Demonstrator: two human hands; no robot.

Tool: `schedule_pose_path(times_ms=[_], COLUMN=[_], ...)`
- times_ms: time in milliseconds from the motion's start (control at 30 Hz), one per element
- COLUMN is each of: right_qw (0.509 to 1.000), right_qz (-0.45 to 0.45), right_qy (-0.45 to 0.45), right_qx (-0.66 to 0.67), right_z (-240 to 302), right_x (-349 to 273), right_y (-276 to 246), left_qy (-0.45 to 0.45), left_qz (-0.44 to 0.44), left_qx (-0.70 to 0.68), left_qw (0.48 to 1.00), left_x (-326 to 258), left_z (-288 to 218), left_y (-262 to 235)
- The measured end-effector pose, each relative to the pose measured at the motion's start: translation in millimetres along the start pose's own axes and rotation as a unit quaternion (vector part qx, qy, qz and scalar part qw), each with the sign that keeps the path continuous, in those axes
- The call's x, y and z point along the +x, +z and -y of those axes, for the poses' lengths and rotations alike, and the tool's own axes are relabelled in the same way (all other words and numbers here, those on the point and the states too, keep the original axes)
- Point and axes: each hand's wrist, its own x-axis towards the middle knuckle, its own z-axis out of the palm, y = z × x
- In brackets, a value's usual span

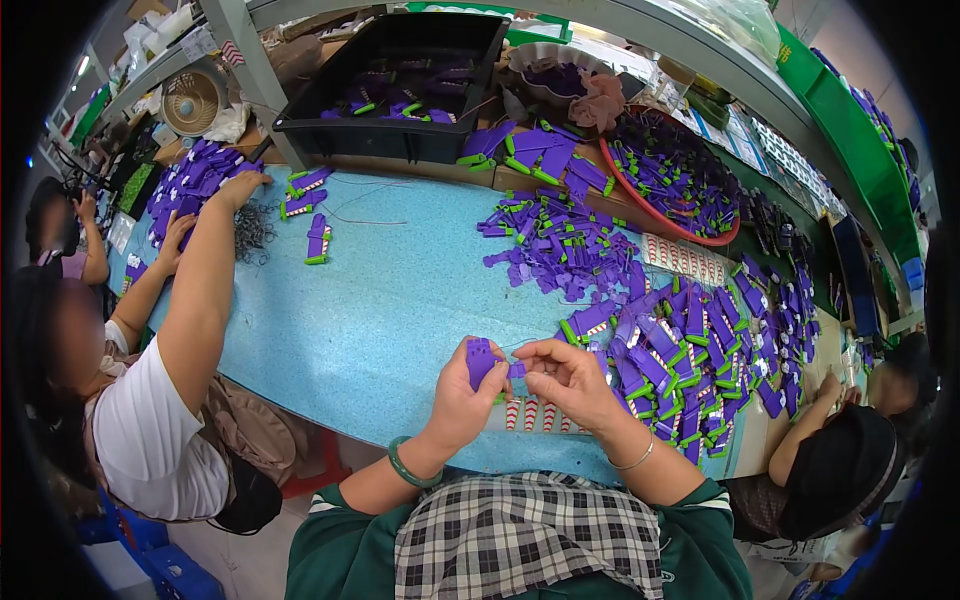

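Near the front edge of the blue table, my left hand [462, 395] grips a flat purple plastic piece [482, 362] between thumb and fingers. My right hand [572, 382] pinches a small purple plastic part [516, 370] close beside it; whether the two pieces touch I cannot tell. Below my hands lies a sheet of red-and-white striped stickers [530, 416], partly covered by them. To the right of my right hand spreads a heap of purple and green plastic pieces [690, 350], several with striped stickers. Behind it is a pile of smaller purple parts [560, 240].
A black bin [390, 140] and a red-rimmed basket [645, 215] of purple parts stand at the back. Another sticker sheet [685, 260] lies by the basket. At left, a co-worker's arm [205, 290] reaches to a purple pile [195, 185]. Another person [835, 465] sits at right.
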Motion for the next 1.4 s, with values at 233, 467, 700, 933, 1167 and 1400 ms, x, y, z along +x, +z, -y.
schedule_pose_path(times_ms=[233,467,700,933,1167,1400], right_qw=[0.986,0.954,0.954,0.98,0.856,0.989], right_qz=[-0.042,-0.087,-0.065,-0.043,0.094,-0.121], right_qy=[-0.103,-0.159,-0.152,-0.083,-0.07,-0.046], right_qx=[-0.122,-0.238,-0.25,-0.174,0.504,0.068], right_z=[-2.7,1.6,-9.8,-16.4,3.4,-8.6], right_x=[-3.9,-16.3,-20.7,-21.3,-19.2,-32.9], right_y=[-8.5,-0.6,-6.4,-11.5,-72.5,-56.8], left_qy=[-0.042,0.038,0.07,-0.097,-0.165,0.101], left_qz=[0.101,0.129,0.167,0.197,0.12,0.214], left_qx=[0.045,0.286,0.371,0.163,-0.124,0.205], left_qw=[0.993,0.949,0.911,0.962,0.971,0.95], left_x=[-5.8,-9.3,-8.6,-10.5,10.5,51.1], left_z=[8.9,-2.8,4.8,-2.0,-1.0,1.6], left_y=[-1.0,11.5,11.3,15.8,8.2,56.9])
